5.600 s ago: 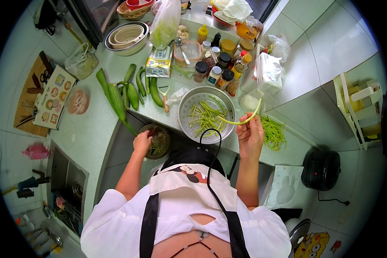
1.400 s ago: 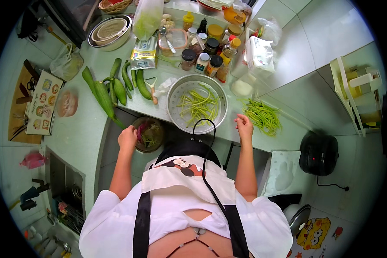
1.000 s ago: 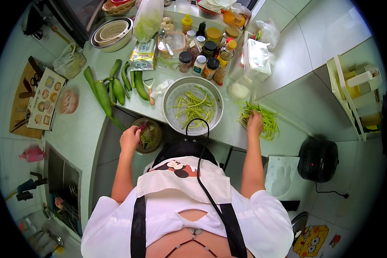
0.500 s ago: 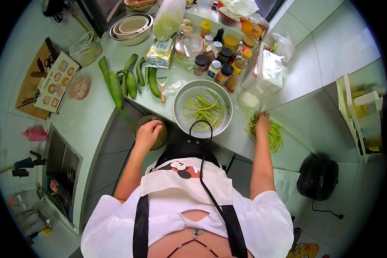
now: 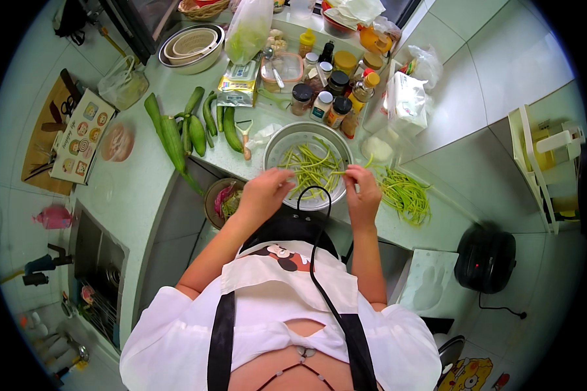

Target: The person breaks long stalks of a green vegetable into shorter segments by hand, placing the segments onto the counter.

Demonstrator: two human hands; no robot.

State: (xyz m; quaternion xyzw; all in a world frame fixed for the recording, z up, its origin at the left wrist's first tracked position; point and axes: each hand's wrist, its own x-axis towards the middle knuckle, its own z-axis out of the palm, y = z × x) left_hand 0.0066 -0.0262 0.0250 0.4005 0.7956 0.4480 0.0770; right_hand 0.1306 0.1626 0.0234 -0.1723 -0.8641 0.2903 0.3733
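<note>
Over the near rim of a round metal pan (image 5: pixel 273 144), both my hands are raised. The pan holds several cut pieces of thin green stem (image 5: pixel 310 163). My right hand (image 5: pixel 363 195) is closed, pinching a long green stem (image 5: pixel 370 160) that sticks out past its fingers. My left hand (image 5: pixel 267 192) hovers at the pan's left edge with its fingertips pressed together; whether anything is in them is too small to see. To the right, a loose pile of long green stems (image 5: pixel 406 195) lies on the counter.
Below the counter edge stands a waste bowl (image 5: pixel 210 203) with scraps. Green gourds (image 5: pixel 171 140) and a peeler (image 5: pixel 246 144) lie left of the pan. Behind are jars and bottles (image 5: pixel 336 83). A sink (image 5: pixel 96 254) is far left, a black appliance (image 5: pixel 486 259) right.
My right hand has come from the stem pile to the pan, bringing a stem. My left hand has moved from above the waste bowl to the pan's near left edge.
</note>
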